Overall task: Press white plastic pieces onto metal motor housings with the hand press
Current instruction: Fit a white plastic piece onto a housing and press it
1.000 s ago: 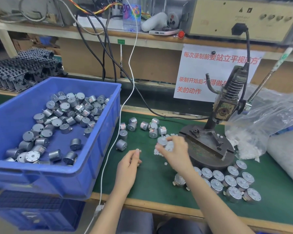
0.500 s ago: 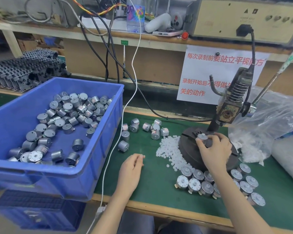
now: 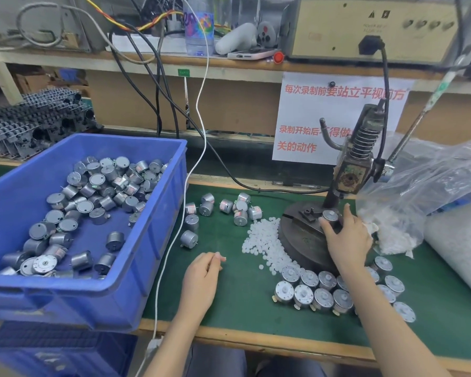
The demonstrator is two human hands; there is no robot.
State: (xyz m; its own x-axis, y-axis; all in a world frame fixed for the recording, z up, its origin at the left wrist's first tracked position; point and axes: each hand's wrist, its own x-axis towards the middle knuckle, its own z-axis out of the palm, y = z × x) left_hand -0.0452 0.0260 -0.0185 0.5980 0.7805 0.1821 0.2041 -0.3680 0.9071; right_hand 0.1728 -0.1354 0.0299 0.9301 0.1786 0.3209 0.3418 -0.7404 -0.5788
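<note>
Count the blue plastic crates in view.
2. The upper crate sits on the bench at left, holding motor housings; the lower crate is beneath it, bottom left, partly out of frame. More may be hidden.

The right hand (image 3: 347, 242) has left the pile of white pieces (image 3: 261, 240) at centre frame and now holds a motor housing (image 3: 330, 215) on the hand press (image 3: 302, 238) base, centre right.

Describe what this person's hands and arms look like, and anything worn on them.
The left hand and right hand are bare: no gloves, and no rings or watch that I can see. The left forearm and right forearm are bare too, with no sleeve, band or cable showing down to the picture's bottom edge.
</note>
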